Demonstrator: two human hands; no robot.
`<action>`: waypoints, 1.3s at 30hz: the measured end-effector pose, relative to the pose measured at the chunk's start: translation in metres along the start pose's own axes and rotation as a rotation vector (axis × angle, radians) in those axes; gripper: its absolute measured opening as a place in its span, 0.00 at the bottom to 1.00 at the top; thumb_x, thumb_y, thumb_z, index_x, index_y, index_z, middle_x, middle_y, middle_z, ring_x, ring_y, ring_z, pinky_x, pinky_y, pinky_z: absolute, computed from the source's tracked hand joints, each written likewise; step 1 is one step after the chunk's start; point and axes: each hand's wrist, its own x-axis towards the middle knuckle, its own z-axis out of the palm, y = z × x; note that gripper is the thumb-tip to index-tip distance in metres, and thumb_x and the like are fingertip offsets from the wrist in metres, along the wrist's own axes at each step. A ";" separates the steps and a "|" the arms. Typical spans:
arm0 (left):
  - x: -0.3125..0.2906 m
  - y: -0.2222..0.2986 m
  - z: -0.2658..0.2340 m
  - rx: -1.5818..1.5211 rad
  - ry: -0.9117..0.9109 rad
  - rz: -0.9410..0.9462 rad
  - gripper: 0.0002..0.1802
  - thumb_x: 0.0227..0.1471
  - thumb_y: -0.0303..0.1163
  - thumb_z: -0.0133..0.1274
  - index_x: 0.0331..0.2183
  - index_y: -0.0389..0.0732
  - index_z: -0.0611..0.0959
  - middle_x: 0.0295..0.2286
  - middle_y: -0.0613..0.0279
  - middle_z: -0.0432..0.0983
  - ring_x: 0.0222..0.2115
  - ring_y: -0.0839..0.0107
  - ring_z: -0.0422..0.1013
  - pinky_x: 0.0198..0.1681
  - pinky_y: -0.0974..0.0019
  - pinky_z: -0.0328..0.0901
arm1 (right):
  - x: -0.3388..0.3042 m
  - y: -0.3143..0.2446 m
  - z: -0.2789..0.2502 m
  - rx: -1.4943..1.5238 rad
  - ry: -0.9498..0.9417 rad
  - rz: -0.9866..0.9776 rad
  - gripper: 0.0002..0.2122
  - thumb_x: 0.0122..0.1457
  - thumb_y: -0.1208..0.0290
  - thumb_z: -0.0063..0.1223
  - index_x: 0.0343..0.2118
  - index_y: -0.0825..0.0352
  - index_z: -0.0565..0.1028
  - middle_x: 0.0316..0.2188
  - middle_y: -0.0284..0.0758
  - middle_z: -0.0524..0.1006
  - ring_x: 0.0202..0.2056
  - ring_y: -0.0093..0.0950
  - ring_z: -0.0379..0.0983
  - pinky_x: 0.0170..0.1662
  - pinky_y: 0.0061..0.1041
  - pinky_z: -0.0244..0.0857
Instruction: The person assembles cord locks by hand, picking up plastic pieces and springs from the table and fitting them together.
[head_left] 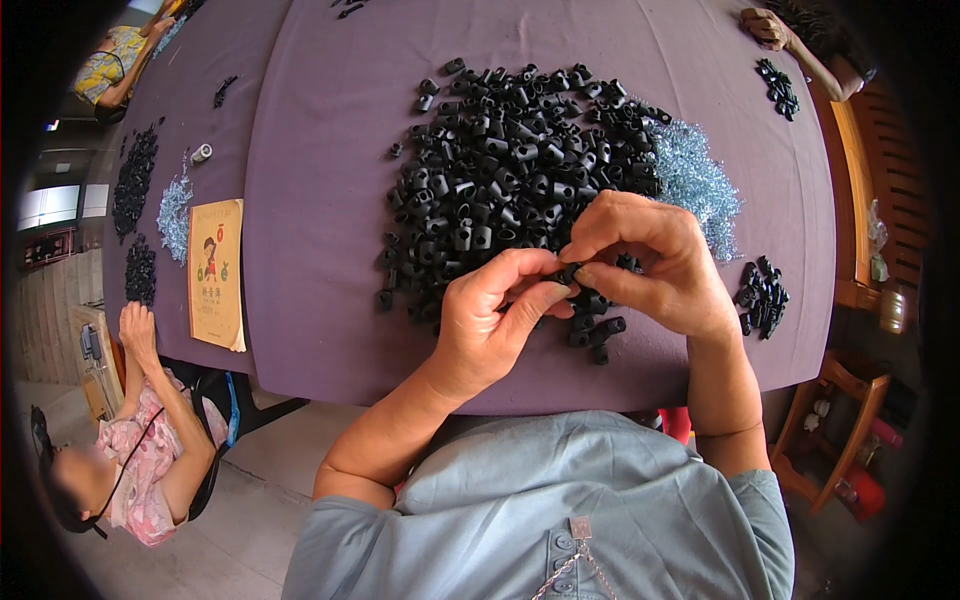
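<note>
Above the near edge of the table, my left hand pinches a small black plastic part between thumb and fingers. My right hand meets it there, its thumb and forefinger closed on the same part; whether a smaller piece sits between these fingertips is hidden. Just beyond both hands spreads a big heap of short black tubular fittings with round holes. A few loose black fittings lie under my hands. Next to the heap, on the right, is a pile of small shiny silver-blue metal pieces, probably screws.
A small pile of black parts lies near the right edge, another farther back. On the left are a yellow booklet, a small white cylinder and more piles. Other people sit around the purple-covered table. A wooden rack stands at right.
</note>
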 end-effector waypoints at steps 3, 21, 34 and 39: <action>-0.001 -0.004 0.000 0.061 0.020 0.029 0.09 0.57 0.21 0.54 0.41 0.30 0.78 0.32 0.59 0.80 0.30 0.74 0.78 0.35 0.74 0.73 | 0.001 0.002 0.002 -0.097 0.009 -0.067 0.07 0.47 0.86 0.56 0.30 0.71 0.78 0.29 0.33 0.75 0.29 0.21 0.74 0.30 0.20 0.68; 0.005 0.002 -0.001 -0.063 0.056 -0.077 0.11 0.60 0.26 0.52 0.43 0.32 0.78 0.34 0.61 0.79 0.32 0.77 0.76 0.37 0.72 0.75 | -0.004 0.005 0.027 -0.285 0.170 -0.180 0.09 0.51 0.86 0.56 0.36 0.71 0.79 0.31 0.35 0.73 0.30 0.27 0.75 0.30 0.24 0.71; 0.006 0.009 0.003 -0.328 0.079 -0.032 0.07 0.58 0.22 0.48 0.38 0.33 0.79 0.32 0.60 0.78 0.32 0.75 0.76 0.39 0.73 0.71 | -0.003 0.001 0.038 -0.538 0.128 -0.328 0.26 0.44 0.75 0.66 0.49 0.69 0.73 0.37 0.38 0.75 0.33 0.33 0.75 0.35 0.28 0.72; 0.008 0.006 0.004 -0.452 0.122 -0.147 0.08 0.58 0.22 0.46 0.37 0.32 0.79 0.32 0.61 0.77 0.32 0.78 0.75 0.38 0.73 0.71 | 0.000 0.018 0.040 -0.698 0.182 -0.480 0.26 0.41 0.72 0.65 0.46 0.74 0.72 0.36 0.40 0.76 0.35 0.34 0.75 0.37 0.29 0.72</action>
